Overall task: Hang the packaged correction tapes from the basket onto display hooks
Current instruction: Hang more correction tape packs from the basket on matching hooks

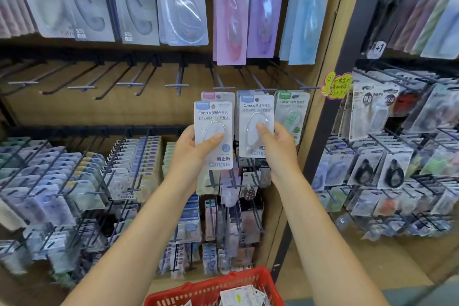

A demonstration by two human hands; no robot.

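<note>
My left hand [192, 149] grips a blue-topped Campus correction tape pack [213, 117], thumb across its blister, held up in front of a pink-topped pack [218, 96] hanging on a hook. My right hand [275, 144] grips another blue-topped pack [257, 112] by its lower edge, level with the hook row; whether it hangs on a hook I cannot tell. A green-topped pack [293, 104] hangs just right of it. The red basket [198, 292] sits at the bottom centre with several packs [242, 294] inside.
Several bare hooks [129, 83] stretch leftward along the same row. Larger packs hang above [183, 2]. Crowded hook rows of small packages fill the lower left [62, 181] and the right-hand bay [387, 169]. A yellow note [336, 84] sticks to the wooden divider.
</note>
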